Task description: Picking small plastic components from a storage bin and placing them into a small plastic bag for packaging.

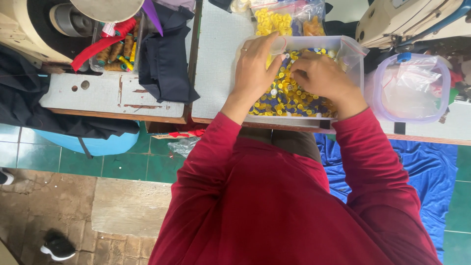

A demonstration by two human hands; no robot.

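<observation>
A clear plastic box [354, 55] on the grey table holds a heap of yellow and dark blue buttons [289, 98]. My left hand [256, 66] rests flat on the box's left side, fingers stretched toward its far rim, a ring on one finger. My right hand [321, 76] is inside the box, fingers curled down into the buttons; whether it pinches any is hidden. Both sleeves are red.
Bags of yellow buttons [273, 20] lie behind the box. A clear tub with plastic bags [409, 88] stands to the right. Dark cloth [164, 56] and a box of thread spools [117, 49] sit at left beside a sewing machine [29, 29]. Blue fabric [431, 167] lies on the floor.
</observation>
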